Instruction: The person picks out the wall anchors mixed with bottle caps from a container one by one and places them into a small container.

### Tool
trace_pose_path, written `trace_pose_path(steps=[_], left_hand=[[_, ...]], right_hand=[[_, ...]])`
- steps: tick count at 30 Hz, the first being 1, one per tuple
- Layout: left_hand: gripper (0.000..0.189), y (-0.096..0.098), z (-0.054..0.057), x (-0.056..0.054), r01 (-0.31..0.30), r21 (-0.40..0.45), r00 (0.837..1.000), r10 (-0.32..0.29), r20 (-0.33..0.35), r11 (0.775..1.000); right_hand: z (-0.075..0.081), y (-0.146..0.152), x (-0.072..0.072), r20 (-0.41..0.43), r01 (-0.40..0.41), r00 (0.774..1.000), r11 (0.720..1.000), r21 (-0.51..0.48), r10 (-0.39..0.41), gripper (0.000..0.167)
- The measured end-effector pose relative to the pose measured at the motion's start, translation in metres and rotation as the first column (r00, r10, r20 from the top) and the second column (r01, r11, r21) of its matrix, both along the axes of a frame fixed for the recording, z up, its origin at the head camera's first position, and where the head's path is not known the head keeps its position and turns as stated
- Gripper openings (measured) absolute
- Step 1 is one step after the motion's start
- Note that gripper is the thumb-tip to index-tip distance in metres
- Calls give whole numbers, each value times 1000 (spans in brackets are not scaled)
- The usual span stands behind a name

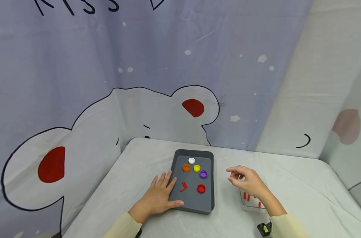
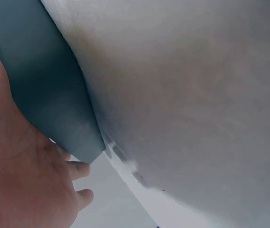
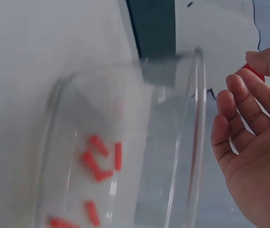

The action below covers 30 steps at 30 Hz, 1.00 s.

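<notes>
My left hand (image 1: 157, 198) is spread over the left rim of a dark grey tray (image 1: 195, 206), thumb lying across its near-left corner. On the tray stand small round caps: white (image 1: 191, 161), orange (image 1: 186, 168), yellow (image 1: 197, 168), purple (image 1: 203, 174) and red (image 1: 201, 188). Two short red sticks (image 1: 184, 186) lie in an angle left of the red cap. My right hand (image 1: 248, 181) hovers above a clear plastic box (image 1: 250, 208), thumb and forefinger bent but apart, with nothing clearly held. More red sticks (image 3: 118, 156) lie scattered inside the box.
A white cloth covers the table (image 1: 225, 221). Behind it hangs a curtain (image 1: 156, 62) printed with a bear outline and red ear patches. Beside the right sleeve sits a small black device (image 1: 263, 228).
</notes>
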<state>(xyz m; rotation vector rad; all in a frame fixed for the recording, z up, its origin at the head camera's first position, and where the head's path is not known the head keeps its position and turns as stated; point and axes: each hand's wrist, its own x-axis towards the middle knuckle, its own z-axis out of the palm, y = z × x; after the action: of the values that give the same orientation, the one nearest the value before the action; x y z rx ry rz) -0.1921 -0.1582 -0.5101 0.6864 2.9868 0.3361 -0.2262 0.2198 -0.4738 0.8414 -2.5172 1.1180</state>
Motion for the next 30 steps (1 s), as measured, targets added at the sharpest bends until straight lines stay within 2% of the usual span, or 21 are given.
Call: trace_pose_path(steps=[10,15,20,30], left_hand=[[99,2,-1,2,1,7,1000,-1,12,1000],[99,2,3,4,3,4,1000,-3,18,1000],[100,1,0,4,-1,3,1000,1,10,1000],[99,3,0,0,-1,14,1000,1,2,1000]], right_hand=[[1,-44,-12,56,-115,992,993,24,114,25],[-2,-65,-17,107,-168,980,986,8,167,23],[-6,-83,-20,157,-206,967,978,11,202,25],[-14,-110,-27,211,-277,946,951,139,244,30]])
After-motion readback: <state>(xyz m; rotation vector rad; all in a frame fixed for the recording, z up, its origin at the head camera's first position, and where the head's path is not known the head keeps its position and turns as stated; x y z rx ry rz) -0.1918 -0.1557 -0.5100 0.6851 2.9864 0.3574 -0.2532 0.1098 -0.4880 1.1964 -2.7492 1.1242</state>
